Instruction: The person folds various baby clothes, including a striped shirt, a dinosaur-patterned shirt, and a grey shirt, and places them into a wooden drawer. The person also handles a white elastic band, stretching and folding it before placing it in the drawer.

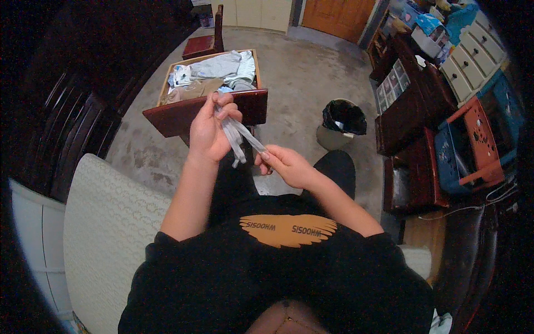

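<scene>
My left hand (215, 125) is raised in front of the dark red front of a wooden drawer (250, 100), its fingers curled around a pale grey fabric strip (232, 132). Loose lengths of the strip hang below that hand. One length runs taut down to the right, where my right hand (283, 163) pinches it between thumb and fingers. Just beyond my left hand, the drawer holds folded clothes (217, 67), grey, white, striped and tan.
A trash bin with a black liner (343, 119) stands on the concrete floor, right of the drawer. A wooden chair (200, 46) is behind the drawer. Dark cabinets (411, 100) and blue and orange plastic crates (479, 140) line the right side. A cream patterned cushioned surface (108, 213) lies left.
</scene>
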A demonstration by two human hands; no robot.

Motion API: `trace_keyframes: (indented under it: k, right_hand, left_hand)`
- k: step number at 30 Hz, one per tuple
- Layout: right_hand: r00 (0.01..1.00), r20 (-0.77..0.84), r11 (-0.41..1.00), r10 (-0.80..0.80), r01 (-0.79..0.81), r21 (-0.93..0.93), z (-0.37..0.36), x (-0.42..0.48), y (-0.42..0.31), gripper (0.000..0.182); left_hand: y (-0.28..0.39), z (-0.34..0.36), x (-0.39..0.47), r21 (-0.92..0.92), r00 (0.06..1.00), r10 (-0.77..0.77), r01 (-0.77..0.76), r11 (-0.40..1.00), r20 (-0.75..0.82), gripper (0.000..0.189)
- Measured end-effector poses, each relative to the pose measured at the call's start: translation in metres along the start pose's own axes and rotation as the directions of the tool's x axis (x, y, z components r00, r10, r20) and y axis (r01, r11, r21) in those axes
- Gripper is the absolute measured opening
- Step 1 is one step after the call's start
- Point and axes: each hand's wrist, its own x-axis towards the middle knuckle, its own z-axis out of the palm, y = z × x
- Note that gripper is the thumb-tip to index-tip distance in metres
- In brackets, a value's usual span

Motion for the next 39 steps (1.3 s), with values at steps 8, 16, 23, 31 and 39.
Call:
trace_keyframes:
  k: [8, 16, 23, 31, 39]
  right_hand:
    - [0.995, 0.026, 0.99, 0.095, -0.091, -0.107, -0.015, -0.009, 0.008, 0.033]
    - [0.75, -0.487, 0.815, -0.448, 0.117, -0.568, -0.034, -0.005, -0.046, 0.033]
    - [0.868, -0.211, 0.862, -0.45, 0.361, -0.355, -0.023, 0.011, -0.055, 0.042]
    - [0.965, -0.262, 1.0, -0.024, 0.023, -0.009, -0.022, 0.0, -0.058, 0.032]
    - [0.826, -0.545, 0.917, -0.142, -0.097, -0.386, -0.075, -0.015, -0.043, 0.025]
  left_hand:
    - [0.028, -0.012, -0.002, -0.092, 0.998, 0.06, -0.062, 0.994, -0.015, 0.022]
    - [-0.03, 0.018, -0.014, 0.904, 0.985, 0.163, -0.022, 0.427, -0.052, 0.018]
    - [-0.043, 0.005, -0.015, 0.968, 0.97, 0.008, -0.241, -0.067, 0.242, 0.025]
    - [-0.043, 0.005, -0.019, 0.994, 0.991, -0.121, -0.036, 0.101, 0.048, 0.027]
    - [-0.034, 0.017, -0.028, 0.829, 0.906, -0.276, 0.409, 0.382, -0.32, 0.031]
